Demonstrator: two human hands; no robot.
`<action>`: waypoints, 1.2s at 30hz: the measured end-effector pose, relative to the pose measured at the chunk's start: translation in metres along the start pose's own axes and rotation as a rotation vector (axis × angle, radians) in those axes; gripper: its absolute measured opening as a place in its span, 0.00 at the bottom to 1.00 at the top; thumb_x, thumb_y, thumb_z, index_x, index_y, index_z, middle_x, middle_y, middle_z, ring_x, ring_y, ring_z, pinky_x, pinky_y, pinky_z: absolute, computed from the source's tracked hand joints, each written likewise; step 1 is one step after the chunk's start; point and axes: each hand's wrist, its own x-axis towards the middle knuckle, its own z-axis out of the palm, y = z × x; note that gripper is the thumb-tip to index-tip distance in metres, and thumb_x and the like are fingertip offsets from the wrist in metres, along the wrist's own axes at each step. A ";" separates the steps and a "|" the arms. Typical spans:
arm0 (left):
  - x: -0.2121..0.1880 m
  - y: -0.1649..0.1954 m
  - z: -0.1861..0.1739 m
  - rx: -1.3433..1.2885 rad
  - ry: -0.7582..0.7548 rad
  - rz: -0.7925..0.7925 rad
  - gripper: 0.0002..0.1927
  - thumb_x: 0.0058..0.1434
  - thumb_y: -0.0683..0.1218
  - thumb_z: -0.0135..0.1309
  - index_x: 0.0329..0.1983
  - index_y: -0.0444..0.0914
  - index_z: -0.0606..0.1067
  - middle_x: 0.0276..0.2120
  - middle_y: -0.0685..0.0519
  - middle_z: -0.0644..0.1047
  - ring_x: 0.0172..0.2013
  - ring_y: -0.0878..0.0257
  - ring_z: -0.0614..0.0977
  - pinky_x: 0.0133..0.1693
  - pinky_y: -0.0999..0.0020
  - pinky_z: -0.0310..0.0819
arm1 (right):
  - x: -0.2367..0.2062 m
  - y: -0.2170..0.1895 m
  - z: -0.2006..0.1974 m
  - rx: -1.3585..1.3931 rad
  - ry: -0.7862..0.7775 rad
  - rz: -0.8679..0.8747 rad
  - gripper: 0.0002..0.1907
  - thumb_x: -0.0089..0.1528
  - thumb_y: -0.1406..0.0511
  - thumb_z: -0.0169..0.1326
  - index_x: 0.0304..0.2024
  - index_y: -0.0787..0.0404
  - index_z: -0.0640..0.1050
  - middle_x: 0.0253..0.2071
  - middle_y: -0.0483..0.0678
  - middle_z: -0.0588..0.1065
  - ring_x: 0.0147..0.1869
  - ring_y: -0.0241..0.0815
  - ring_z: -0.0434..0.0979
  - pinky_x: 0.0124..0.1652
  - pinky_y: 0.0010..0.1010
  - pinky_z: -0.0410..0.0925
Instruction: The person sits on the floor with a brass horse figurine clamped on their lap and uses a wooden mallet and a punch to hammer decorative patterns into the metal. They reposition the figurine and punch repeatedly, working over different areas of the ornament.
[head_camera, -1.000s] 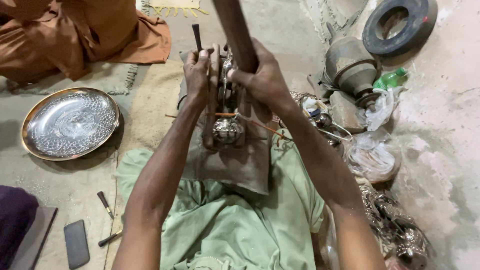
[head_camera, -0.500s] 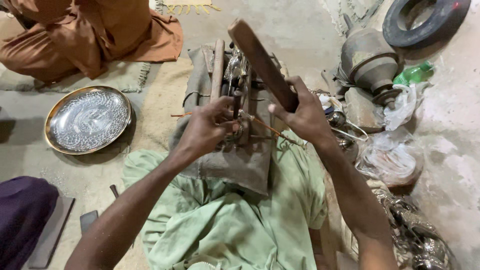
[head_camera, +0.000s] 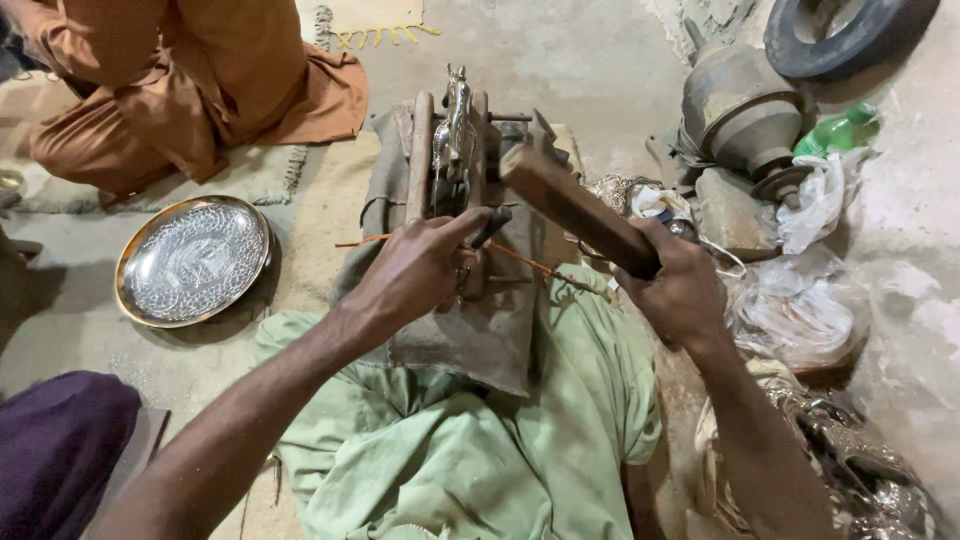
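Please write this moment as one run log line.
left hand: holds dark tool on silver piece | right hand: grips wooden mallet | engraved tray: on floor

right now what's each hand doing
left hand: closed on a thin dark tool at the clamped metal figure
right hand: closed around the wooden mallet

Left grip (head_camera: 420, 270) rests on the clamp (head_camera: 447, 190); a figurine (head_camera: 458, 125) stands beyond it (between the clamp's bars). Mallet (head_camera: 575, 210) lies in the right grip (head_camera: 680, 290), tray (head_camera: 192, 260) far left.

A bare concrete floor (head_camera: 600, 60) carries everything. At left of the frame an embossed metal plate (head_camera: 192, 260) lies flat on it; upper right sit a black tyre (head_camera: 850, 35), a grey metal vessel (head_camera: 740, 105) and crumpled plastic bags (head_camera: 800, 310).
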 end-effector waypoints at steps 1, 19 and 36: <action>0.000 -0.001 0.001 0.026 0.028 0.051 0.26 0.58 0.34 0.52 0.61 0.40 0.72 0.33 0.41 0.80 0.22 0.50 0.82 0.26 0.52 0.75 | 0.000 0.004 0.002 0.055 -0.035 0.071 0.25 0.57 0.60 0.65 0.55 0.54 0.74 0.34 0.58 0.80 0.38 0.57 0.82 0.38 0.47 0.74; -0.013 -0.028 0.010 0.072 0.149 0.187 0.32 0.51 0.32 0.53 0.63 0.37 0.71 0.38 0.38 0.79 0.33 0.41 0.81 0.34 0.48 0.73 | 0.004 0.007 0.002 -0.188 -0.015 -0.180 0.28 0.51 0.65 0.61 0.56 0.56 0.75 0.40 0.58 0.80 0.38 0.58 0.82 0.39 0.48 0.74; -0.014 -0.027 0.008 0.010 0.172 0.200 0.25 0.56 0.33 0.54 0.59 0.37 0.72 0.35 0.38 0.78 0.32 0.40 0.80 0.33 0.49 0.72 | 0.007 0.005 -0.001 0.124 -0.063 0.058 0.24 0.57 0.62 0.63 0.55 0.58 0.74 0.28 0.58 0.76 0.31 0.60 0.79 0.35 0.48 0.72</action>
